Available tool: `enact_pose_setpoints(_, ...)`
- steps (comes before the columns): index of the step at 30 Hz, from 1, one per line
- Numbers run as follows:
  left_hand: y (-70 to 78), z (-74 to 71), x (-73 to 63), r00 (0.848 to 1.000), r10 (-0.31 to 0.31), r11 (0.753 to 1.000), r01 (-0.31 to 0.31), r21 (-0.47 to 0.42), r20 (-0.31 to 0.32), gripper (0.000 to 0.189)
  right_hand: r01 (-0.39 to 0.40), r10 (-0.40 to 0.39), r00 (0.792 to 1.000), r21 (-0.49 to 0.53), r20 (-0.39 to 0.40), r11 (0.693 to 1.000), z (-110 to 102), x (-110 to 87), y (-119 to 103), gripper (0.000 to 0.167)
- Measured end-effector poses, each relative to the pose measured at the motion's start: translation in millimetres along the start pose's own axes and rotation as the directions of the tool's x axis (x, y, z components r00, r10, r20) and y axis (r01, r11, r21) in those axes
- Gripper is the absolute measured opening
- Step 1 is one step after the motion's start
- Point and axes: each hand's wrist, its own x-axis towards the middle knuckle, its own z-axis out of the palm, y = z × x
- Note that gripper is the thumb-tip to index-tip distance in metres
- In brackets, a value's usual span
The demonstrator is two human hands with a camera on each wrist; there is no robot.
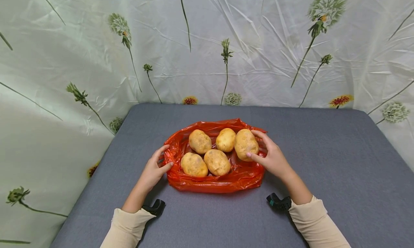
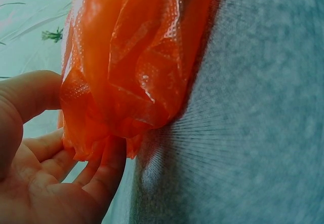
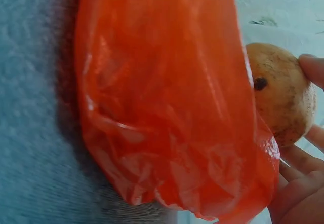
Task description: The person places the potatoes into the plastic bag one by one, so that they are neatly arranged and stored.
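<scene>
A red plastic bag (image 1: pixel 215 187) lies spread wide at its mouth, with several potatoes (image 1: pixel 217 162) inside it. My right hand (image 1: pixel 271 156) grips one larger potato (image 1: pixel 246 144) between thumb and fingers at the bag's right end, above the rim. The right wrist view shows that potato (image 3: pixel 281 95) with a dark spot, partly behind the red plastic (image 3: pixel 167 97). At the opposite end, my left hand (image 1: pixel 156 169) holds the bag's rim, thumb on the near side. In the left wrist view the thumb and fingers of that hand (image 2: pixel 55 183) pinch the crumpled plastic (image 2: pixel 131 72).
The bag sits on a grey cloth-covered table (image 1: pixel 226 219) with rounded far corners. Behind and to the left hangs a pale curtain (image 1: pixel 200 36) printed with dandelions and flowers. A black device (image 1: pixel 155 207) is worn at the left wrist, another black device (image 1: pixel 279 202) at the right.
</scene>
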Motion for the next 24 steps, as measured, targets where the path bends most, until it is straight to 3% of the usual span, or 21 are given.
enact_pose_setpoints(10,3.5,1.4,0.3,1.000,-0.022,1.000,0.022,-0.010,0.008,0.060,0.044,-0.030,0.993,-0.124,0.116,0.991,6.1,-6.2,41.3,0.066)
enact_pose_setpoints(15,4.5,1.0,-0.3,1.000,-0.019,1.000,0.019,-0.016,0.008,0.060,0.059,-0.035,0.986,-0.147,0.161,0.987,6.9,-9.4,46.8,0.064)
enact_pose_setpoints(21,3.6,-0.1,0.6,1.000,-0.025,1.000,0.025,-0.012,0.003,0.059,0.023,0.020,0.973,-0.184,0.231,0.983,7.7,-10.1,48.3,0.065)
enact_pose_setpoints(24,2.6,-1.0,1.2,1.000,0.003,1.000,-0.003,-0.014,-0.003,0.056,0.018,0.039,0.965,-0.215,0.259,0.976,7.9,-10.5,47.8,0.067)
